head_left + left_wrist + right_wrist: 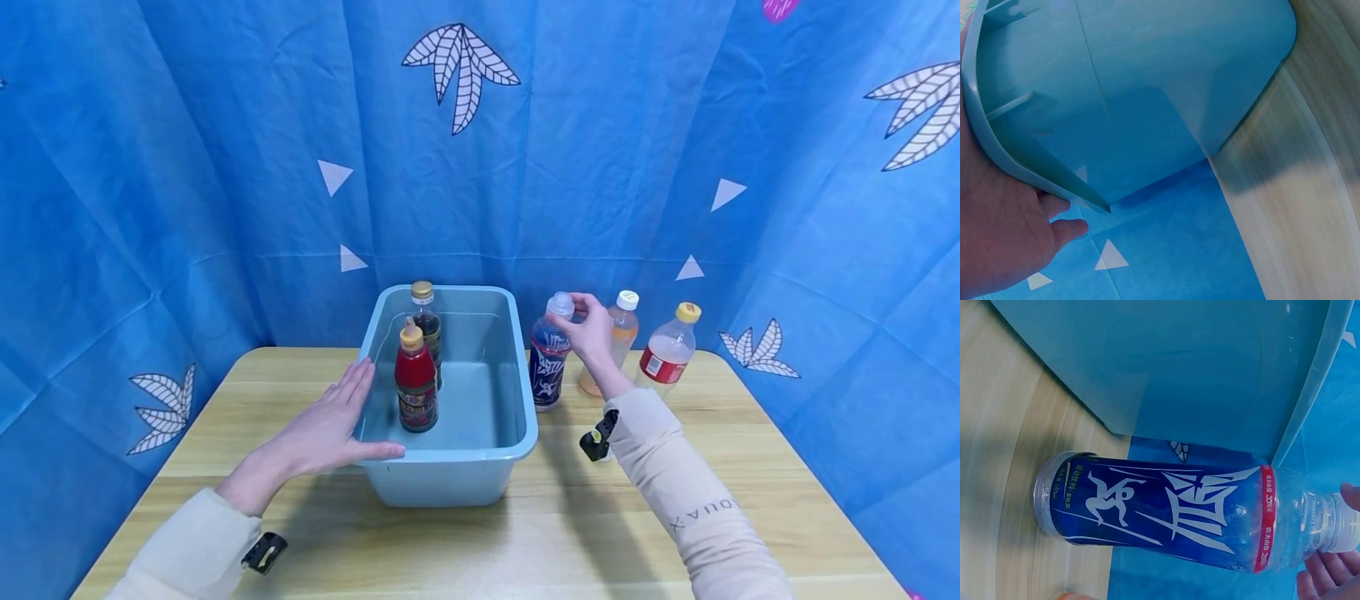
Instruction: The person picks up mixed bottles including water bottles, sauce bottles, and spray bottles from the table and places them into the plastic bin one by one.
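My right hand [590,331] pinches the clear cap of a plastic drink bottle [548,367] with a blue label and a red band. The bottle is upright just right of a light-blue plastic basin [472,455]; its label fills much of the right wrist view [1160,512]. Whether its base touches the table cannot be told. My left hand [330,425] lies along the basin's left rim, fingers extended and thumb over the front corner. Inside the basin stand a red sauce bottle [416,383] with a yellow nozzle cap and, behind it, a dark bottle [429,325] with a gold cap.
Behind the right hand, a bottle of orange drink [624,321] with a white cap is partly hidden. Farther right stands a clear bottle [666,354] with a red label and yellow cap. Blue curtains [622,125] surround the wooden table [750,467].
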{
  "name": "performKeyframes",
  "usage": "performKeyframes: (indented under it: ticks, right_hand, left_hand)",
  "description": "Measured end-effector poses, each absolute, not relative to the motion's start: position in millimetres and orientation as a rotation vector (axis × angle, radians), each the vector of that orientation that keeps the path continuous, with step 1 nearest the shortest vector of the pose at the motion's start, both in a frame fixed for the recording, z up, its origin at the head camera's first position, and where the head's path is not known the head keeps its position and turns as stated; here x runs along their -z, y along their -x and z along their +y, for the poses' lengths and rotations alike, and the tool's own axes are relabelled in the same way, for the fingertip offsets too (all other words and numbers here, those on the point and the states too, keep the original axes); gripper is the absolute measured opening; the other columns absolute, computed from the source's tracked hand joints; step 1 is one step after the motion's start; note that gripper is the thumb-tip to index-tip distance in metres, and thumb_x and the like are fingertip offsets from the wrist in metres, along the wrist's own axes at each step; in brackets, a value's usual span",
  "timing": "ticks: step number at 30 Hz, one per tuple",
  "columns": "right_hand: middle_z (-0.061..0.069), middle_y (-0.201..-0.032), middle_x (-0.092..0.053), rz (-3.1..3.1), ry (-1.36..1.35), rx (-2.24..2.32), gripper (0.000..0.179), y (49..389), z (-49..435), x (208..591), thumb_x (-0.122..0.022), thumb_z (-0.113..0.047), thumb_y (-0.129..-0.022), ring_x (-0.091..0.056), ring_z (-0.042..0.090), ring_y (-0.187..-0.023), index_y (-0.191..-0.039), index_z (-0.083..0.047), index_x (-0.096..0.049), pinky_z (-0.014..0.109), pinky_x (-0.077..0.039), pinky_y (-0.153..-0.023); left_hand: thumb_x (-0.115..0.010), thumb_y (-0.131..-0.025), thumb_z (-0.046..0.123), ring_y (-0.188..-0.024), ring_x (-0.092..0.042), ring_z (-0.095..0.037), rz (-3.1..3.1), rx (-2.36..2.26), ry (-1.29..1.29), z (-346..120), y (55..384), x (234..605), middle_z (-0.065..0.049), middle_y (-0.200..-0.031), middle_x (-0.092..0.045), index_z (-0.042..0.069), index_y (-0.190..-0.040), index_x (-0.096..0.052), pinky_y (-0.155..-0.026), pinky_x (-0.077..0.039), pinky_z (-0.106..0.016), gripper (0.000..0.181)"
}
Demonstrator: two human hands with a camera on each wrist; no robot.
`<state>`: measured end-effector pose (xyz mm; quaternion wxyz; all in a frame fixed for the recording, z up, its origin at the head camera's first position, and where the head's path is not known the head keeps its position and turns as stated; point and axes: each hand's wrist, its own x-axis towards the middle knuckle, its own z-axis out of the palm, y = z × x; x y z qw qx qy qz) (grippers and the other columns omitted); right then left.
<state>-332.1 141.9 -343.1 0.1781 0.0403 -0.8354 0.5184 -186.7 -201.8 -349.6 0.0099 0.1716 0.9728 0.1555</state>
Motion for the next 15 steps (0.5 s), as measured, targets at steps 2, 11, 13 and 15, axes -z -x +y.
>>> performKeyframes:
  ticks: [2, 11, 13, 15]
  right_hand:
    - [0.015, -0.11, -0.056, -2.362, -0.113, -1.459, 0.046, 332.4, 142.1, 343.4, -0.07, -0.02, -0.077, -0.052, 0.026, -0.1, -0.115, -0.001, -0.052, 0.039, -0.043, -0.084]
    - [0.014, -0.107, -0.057, -2.314, -0.1, -1.497, 0.044, 330.3, 143.4, 340.9, -0.069, -0.022, -0.077, -0.053, 0.025, -0.098, -0.114, -0.003, -0.053, 0.038, -0.044, -0.085]
    - [0.014, -0.106, -0.058, -2.29, -0.115, -1.505, 0.044, 330.3, 143.9, 340.2, -0.069, -0.021, -0.077, -0.054, 0.025, -0.097, -0.114, -0.002, -0.054, 0.038, -0.045, -0.085]
    - [0.014, -0.105, -0.059, -2.268, -0.129, -1.51, 0.043, 330.5, 144.1, 339.0, -0.07, -0.02, -0.077, -0.055, 0.025, -0.096, -0.113, -0.002, -0.055, 0.037, -0.045, -0.084]
  left_hand:
    - [-0.048, -0.064, 0.077, -0.132, -0.005, -0.034, 3.037, -0.489, -0.538, -202.0, 186.8, 349.8, -0.016, -0.147, -0.004, 0.002, -0.142, -0.005, -0.101, -0.015, -0.054, 0.116]
    - [-0.05, -0.064, 0.075, -0.132, -0.004, -0.035, 3.024, -0.504, -0.527, -202.1, 187.4, 349.4, -0.016, -0.147, -0.003, 0.002, -0.142, -0.005, -0.101, -0.015, -0.055, 0.116]
    - [-0.049, -0.064, 0.076, -0.132, -0.004, -0.034, 3.024, -0.502, -0.53, -202.1, 187.3, 349.1, -0.016, -0.147, -0.003, 0.002, -0.142, -0.005, -0.102, -0.015, -0.055, 0.116]
    - [-0.048, -0.064, 0.077, -0.132, -0.004, -0.034, 3.027, -0.495, -0.533, -202.4, 187.4, 348.9, -0.016, -0.147, -0.003, 0.002, -0.142, -0.005, -0.102, -0.015, -0.054, 0.116]
